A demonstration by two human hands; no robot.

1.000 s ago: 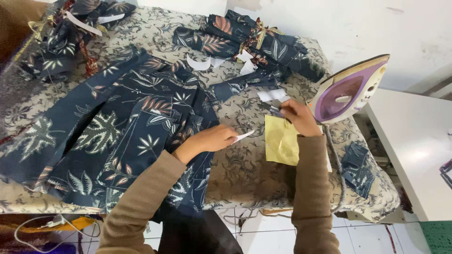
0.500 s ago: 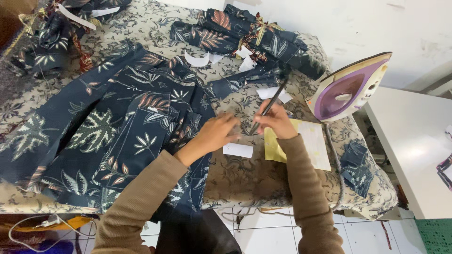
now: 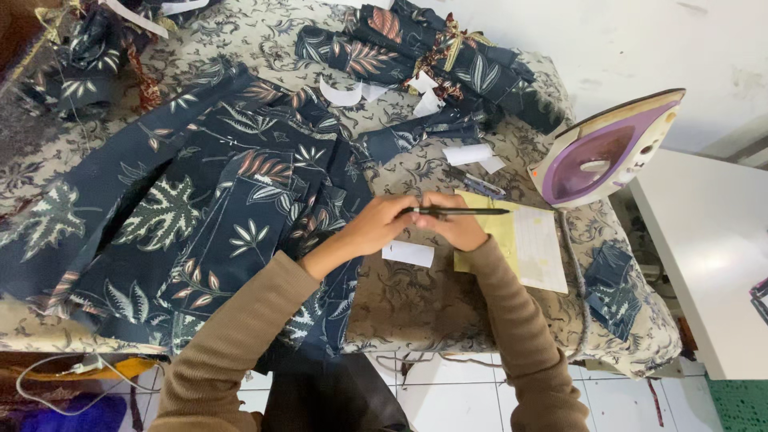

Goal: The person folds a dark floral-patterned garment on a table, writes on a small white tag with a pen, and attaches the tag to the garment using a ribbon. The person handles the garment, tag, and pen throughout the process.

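Hands meet over the middle of the padded ironing table covered in grey floral cloth (image 3: 448,312): the left hand (image 3: 384,226) and the right hand (image 3: 456,224) are together, both closed on a thin dark pen (image 3: 456,211) held level between them, its tip pointing toward the white-and-purple steam iron (image 3: 608,148) standing on its heel at the table's right edge. Just below the hands lies a small white paper slip (image 3: 408,254), flat on the table cover and not held. Under the right wrist sits a yellow sheet (image 3: 488,236) with a white sheet (image 3: 544,248) beside it.

As for progress — the dark navy leaf-printed garment (image 3: 216,216) is spread open on the left, untouched, and folded pieces of the same fabric (image 3: 448,56) are stacked at the far edge with more white slips (image 3: 468,154) near them. Whether the slip below the hands is marked, I cannot tell — the work looks only part done.
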